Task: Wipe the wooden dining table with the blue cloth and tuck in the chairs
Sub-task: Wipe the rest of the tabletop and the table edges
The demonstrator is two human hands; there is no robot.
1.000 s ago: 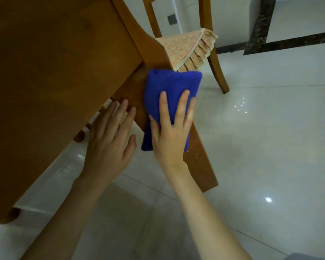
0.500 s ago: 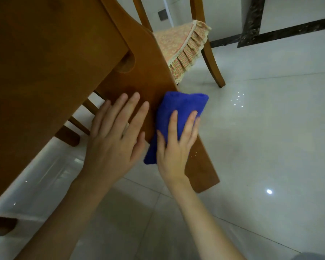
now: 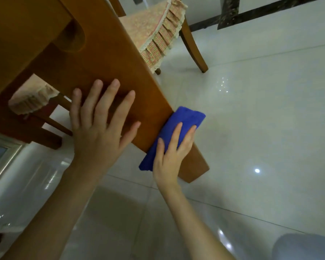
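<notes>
the right fingers [image 3: 179, 132] lie fairly straight and close together, pressed flat on the blue cloth [image 3: 189, 117] with the thumb alongside, not bunched around it. the right hand [image 3: 169, 156] holds the folded cloth against the outer edge of the wooden table leg [image 3: 120, 59], low down near its foot. the left fingers [image 3: 113, 94] are spread wide and straight, and the left hand [image 3: 96, 136] rests flat on the leg's broad face, at about 9 o'clock from the cloth. the leg's long axis runs from 11 o'clock down to 5 o'clock, and the cloth lies along that same line, wrapped over the edge. the bare foot of the leg sits at 5 o'clock from the right fingers, so the right hand is clearly the nearer one for any stroke there. a cushioned chair [image 3: 158, 34] stands at 12 o'clock, apart from the leg, and looks not yet tucked in; a second seat [image 3: 32, 96] shows under the table at 9 o'clock.
</notes>
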